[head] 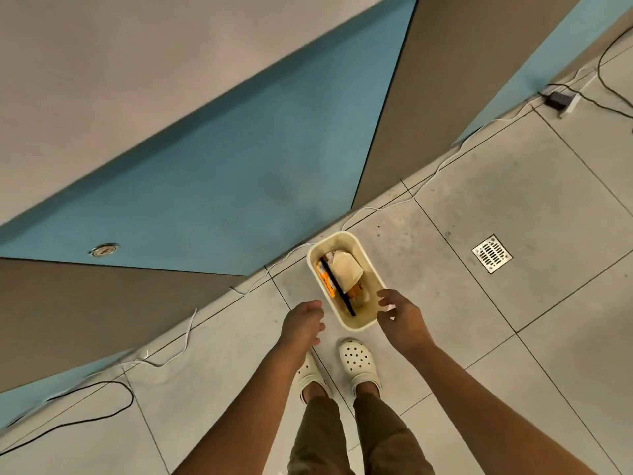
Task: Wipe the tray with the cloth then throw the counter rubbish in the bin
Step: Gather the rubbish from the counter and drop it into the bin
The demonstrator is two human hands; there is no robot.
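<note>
The person stands looking straight down, both bare forearms reaching forward and down over the grey tiled floor (496, 207). The left hand (303, 322) hangs palm-down with its fingers loosely curled and holding nothing. Just to its right, between the two hands, sits the cream oblong plastic bin (356, 324), standing upright on the floor. The right hand (399, 311) hovers over the bin's near right rim, its fingers spread and relaxed, empty; whether it touches the rim I cannot tell. Inside the bin, just ahead of the right hand's fingertips, lie the rubbish: a crumpled beige paper wrapper (346, 269), an orange packet (325, 281) and a thin black strip (337, 286) lying slantwise along the bin. Below the hands are two cream perforated clogs (358, 361) and olive trouser legs (380, 437). Well off to the right hand's far side sits a square metal floor drain (492, 253). White and black cables (185, 341) trail along the foot of the blue and grey wall panels (239, 173).
</note>
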